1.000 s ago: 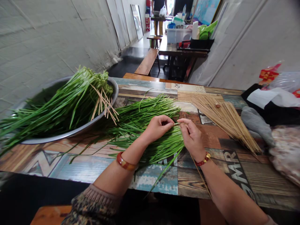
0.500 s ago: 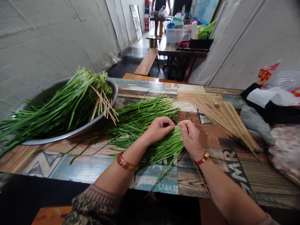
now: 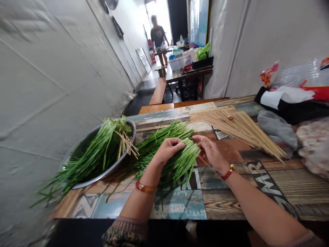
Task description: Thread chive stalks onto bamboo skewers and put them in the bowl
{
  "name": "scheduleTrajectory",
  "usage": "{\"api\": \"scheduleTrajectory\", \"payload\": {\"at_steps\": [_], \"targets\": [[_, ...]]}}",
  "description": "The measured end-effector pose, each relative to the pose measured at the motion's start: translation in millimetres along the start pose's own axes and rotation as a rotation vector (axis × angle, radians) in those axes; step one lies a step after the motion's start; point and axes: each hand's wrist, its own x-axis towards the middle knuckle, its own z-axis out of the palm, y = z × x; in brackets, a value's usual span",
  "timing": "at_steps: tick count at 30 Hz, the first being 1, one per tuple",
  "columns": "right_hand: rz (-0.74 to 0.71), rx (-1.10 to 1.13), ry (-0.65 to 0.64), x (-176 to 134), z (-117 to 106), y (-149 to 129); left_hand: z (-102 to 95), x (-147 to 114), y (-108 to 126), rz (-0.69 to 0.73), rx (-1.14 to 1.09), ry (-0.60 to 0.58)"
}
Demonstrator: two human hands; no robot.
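My left hand is closed over a bunch of garlic chives, thumb on top near the pale cut ends. A thin bamboo skewer sticks out from the cut ends and runs under my right wrist. Just right of those ends is my right hand, fingers stretched toward the bunch and nothing visible in its grasp. Behind the held bunch lies another pile of chives on the patterned table.
At left, a metal basin holds more chives with several skewers across its rim. Loose bamboo skewers lie at right, near a grey bag and a clear plastic bag. A person stands far back.
My right hand has opened from a pinch at the cut ends and drawn slightly away. The head view has tilted up, bringing the person in the background into fuller view.
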Motion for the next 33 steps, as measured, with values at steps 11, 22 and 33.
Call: {"api": "scheduleTrajectory", "payload": {"at_steps": [11, 22, 33], "targets": [[-0.448, -0.517, -0.068, 7.6, 7.5, -74.8, -33.8, -39.9, 67.5, 0.21, -0.053, 0.364], [-0.625, -0.625, -0.141, 17.3, 21.5, -174.4, -51.9, -108.7, 99.6, 0.462, -0.238, 0.143], [-0.688, -0.702, -0.23, -9.1, 56.0, -188.6, -56.8, -136.5, 79.7, 0.336, -0.307, 0.116]]}}
